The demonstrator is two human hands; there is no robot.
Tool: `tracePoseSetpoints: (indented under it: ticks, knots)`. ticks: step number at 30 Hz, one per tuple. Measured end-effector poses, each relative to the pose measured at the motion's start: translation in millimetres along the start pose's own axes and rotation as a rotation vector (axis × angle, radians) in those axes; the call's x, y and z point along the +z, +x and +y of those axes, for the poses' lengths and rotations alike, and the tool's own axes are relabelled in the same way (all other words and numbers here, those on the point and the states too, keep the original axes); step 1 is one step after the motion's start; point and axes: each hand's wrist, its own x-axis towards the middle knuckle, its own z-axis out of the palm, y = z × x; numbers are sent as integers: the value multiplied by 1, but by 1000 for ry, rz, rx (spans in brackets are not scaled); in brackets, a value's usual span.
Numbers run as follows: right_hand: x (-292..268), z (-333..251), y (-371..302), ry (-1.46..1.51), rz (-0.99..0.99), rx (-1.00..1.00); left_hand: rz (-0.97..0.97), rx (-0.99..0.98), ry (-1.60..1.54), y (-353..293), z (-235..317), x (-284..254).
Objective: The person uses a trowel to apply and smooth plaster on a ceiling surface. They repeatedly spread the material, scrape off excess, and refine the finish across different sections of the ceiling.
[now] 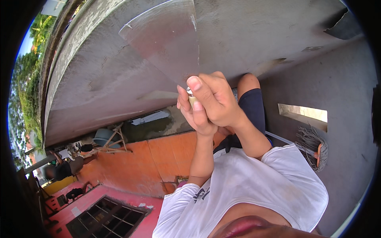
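Both my hands are closed around the short handle [192, 100] of a wide metal scraper, and a bit of pale handle and a silver collar show between the fingers. Its blade [166, 39] fans out from the collar away from me, with a rusty patch near its narrow end. My right hand [220, 97] wraps the handle from the right, thumb pressed along the top. From below and left, my left hand [204, 121] grips the same handle, its fingertips beside the collar. Much of the handle is hidden by the fingers. Behind the blade is a grey plastered surface [99, 87].
At right, a grey string mop [313, 146] is by a grey wall with a slot opening [303, 113]. My bent knee [249, 84] is beyond my hands. A wooden stand [119, 139], a blue-grey basin [105, 137] and a person in dark clothes [63, 168] are at left.
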Motion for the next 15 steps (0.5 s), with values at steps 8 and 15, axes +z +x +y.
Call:
tracePoseSetpoints:
  ticks: [8, 15]
  knots:
    - [-9, 16, -20, -54, -55, 66, 198, 192, 258, -32, -18, 6]
    - [-6, 13, -24, 28, -52, 98, -31, -129, 59, -28, 13, -11]
